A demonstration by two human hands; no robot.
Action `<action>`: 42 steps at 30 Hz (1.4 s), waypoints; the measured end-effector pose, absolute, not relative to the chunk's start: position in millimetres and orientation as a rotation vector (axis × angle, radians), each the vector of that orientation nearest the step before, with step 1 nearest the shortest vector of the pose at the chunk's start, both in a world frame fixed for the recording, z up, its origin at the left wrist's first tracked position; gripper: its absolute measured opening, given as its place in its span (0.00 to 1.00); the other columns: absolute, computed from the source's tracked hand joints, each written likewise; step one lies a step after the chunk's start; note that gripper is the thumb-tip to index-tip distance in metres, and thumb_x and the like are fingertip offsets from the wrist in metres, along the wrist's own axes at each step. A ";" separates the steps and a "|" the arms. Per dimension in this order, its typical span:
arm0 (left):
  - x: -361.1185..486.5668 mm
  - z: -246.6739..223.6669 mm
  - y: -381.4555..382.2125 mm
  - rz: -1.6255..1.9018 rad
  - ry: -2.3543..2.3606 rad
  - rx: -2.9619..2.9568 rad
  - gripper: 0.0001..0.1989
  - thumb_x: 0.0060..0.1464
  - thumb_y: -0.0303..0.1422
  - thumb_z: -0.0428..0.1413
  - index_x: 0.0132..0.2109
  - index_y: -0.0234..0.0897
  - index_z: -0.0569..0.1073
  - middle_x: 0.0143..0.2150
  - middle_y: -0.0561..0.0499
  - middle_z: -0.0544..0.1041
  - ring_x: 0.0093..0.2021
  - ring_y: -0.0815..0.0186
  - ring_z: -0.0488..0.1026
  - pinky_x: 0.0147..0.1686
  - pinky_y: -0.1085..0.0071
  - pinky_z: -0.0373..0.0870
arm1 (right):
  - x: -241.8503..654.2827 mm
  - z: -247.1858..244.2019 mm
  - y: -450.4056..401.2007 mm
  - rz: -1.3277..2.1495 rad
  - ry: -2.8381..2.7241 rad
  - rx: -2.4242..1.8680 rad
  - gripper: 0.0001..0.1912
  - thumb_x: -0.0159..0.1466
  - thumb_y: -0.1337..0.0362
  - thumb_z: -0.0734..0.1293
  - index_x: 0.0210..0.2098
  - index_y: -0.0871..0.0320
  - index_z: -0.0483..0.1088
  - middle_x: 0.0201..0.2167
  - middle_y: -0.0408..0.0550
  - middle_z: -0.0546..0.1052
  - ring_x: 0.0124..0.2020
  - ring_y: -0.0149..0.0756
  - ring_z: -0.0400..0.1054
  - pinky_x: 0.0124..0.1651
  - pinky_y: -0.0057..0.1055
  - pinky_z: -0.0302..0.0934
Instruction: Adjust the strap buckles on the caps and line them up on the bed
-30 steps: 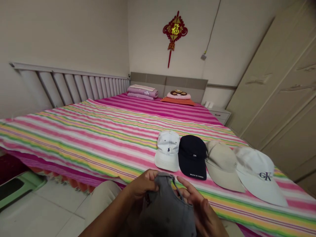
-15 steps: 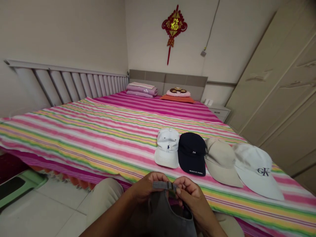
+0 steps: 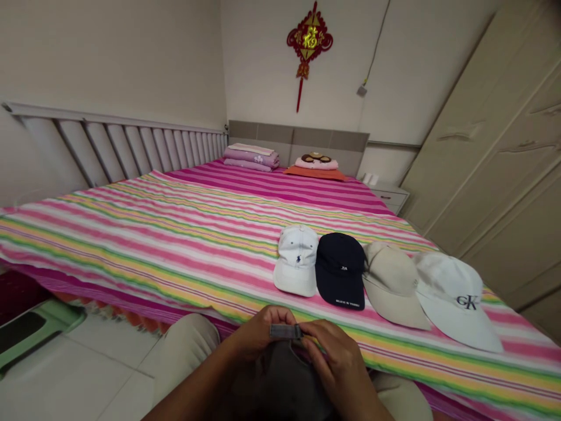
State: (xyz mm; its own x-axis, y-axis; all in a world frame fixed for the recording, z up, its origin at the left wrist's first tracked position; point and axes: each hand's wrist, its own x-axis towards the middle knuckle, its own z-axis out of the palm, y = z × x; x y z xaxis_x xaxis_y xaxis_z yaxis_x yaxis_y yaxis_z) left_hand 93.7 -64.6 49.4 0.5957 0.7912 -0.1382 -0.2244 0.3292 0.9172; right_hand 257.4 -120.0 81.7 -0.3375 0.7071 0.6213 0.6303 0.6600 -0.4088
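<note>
A dark grey baseball cap (image 3: 287, 383) is held low over my lap, its back strap and buckle uppermost. My left hand (image 3: 260, 330) pinches the strap on its left side. With thumb and fingers closed, my right hand (image 3: 337, 356) grips the strap at the buckle and covers the cap's right side. Beyond my hands, a row of caps lies on the bed: a white cap (image 3: 297, 263) with a small dark emblem, a navy cap (image 3: 340, 272), a beige cap (image 3: 392, 283) and a white cap with large letters (image 3: 456, 298).
A striped sheet (image 3: 175, 234) covers the bed. Folded purple bedding (image 3: 249, 158) and a pink and orange pile (image 3: 315, 166) sit by the headboard (image 3: 302, 140). A green stool (image 3: 44, 324) stands at lower left, a wardrobe (image 3: 491, 152) on the right.
My right hand has shifted and turned over the strap's buckle, now hiding more of the cap's opening. The cap has tilted slightly. My left hand stays on the strap; the row of caps is unmoved.
</note>
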 end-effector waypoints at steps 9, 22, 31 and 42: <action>94.1 59.9 -69.0 0.730 0.748 1.257 0.12 0.38 0.34 0.60 0.23 0.32 0.66 0.19 0.57 0.64 0.20 0.77 0.55 0.22 0.78 0.50 | 254.2 77.2 -119.4 -0.132 -2.130 -1.065 0.09 0.62 0.71 0.56 0.35 0.60 0.67 0.25 0.48 0.74 0.26 0.36 0.67 0.28 0.31 0.58; 97.1 50.0 -68.4 0.718 0.849 1.433 0.05 0.38 0.26 0.53 0.21 0.34 0.62 0.18 0.59 0.59 0.20 0.76 0.51 0.20 0.77 0.47 | 253.1 54.2 -119.2 -0.180 -2.142 -1.101 0.13 0.57 0.78 0.55 0.36 0.60 0.66 0.26 0.48 0.73 0.26 0.36 0.64 0.31 0.31 0.56; 99.7 50.4 -73.2 0.765 0.878 1.398 0.10 0.43 0.35 0.55 0.22 0.34 0.64 0.17 0.58 0.61 0.19 0.76 0.53 0.19 0.77 0.49 | 254.2 52.3 -111.5 0.213 -2.036 -1.206 0.11 0.58 0.72 0.56 0.24 0.60 0.67 0.20 0.47 0.71 0.22 0.34 0.62 0.27 0.30 0.52; 101.1 40.8 -73.3 0.878 0.833 1.314 0.09 0.44 0.33 0.54 0.23 0.34 0.63 0.19 0.58 0.61 0.21 0.75 0.54 0.22 0.77 0.50 | 253.5 56.9 -110.3 0.492 -1.896 -1.118 0.14 0.59 0.69 0.57 0.43 0.57 0.68 0.37 0.52 0.73 0.36 0.37 0.68 0.37 0.33 0.64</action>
State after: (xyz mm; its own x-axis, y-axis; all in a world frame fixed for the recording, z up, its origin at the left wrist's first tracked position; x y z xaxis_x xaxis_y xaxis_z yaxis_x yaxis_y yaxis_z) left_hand 101.1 -73.3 40.8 0.4428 0.8965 -0.0169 -0.0633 0.0501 0.9967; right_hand 253.5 -110.3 56.9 -0.2316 0.8491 0.4748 0.5112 0.5214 -0.6832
